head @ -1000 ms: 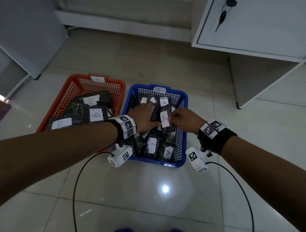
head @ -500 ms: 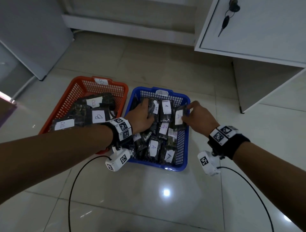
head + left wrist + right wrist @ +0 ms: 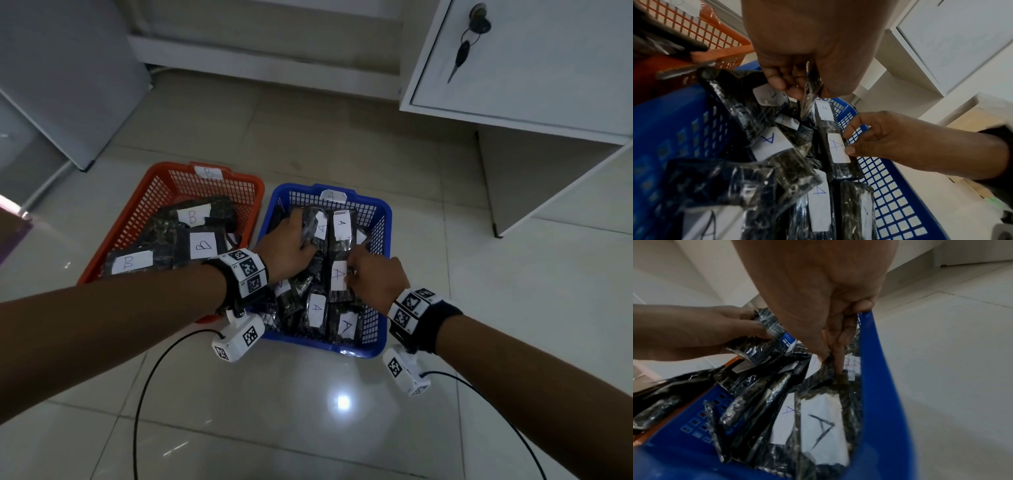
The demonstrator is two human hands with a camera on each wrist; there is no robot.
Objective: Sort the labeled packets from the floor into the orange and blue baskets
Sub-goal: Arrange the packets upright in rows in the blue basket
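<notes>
The blue basket, tagged A, holds several dark plastic packets with white A labels. The orange basket, tagged B, holds packets labelled B. My left hand is over the far left part of the blue basket and grips a crinkled dark packet. In the left wrist view its fingers pinch that packet. My right hand pinches the right edge of an A packet lying mid-basket, and the right wrist view shows that hand's fingers on this packet's edge.
Both baskets stand side by side on a glossy tiled floor. A white cabinet with a key in its lock stands at the back right, and a grey panel at the back left. Black cables trail from both wrist cameras.
My right hand has come back from the basket's far right side to the middle and now pinches an A packet. The left hand stays at the far left, still holding its packet.
</notes>
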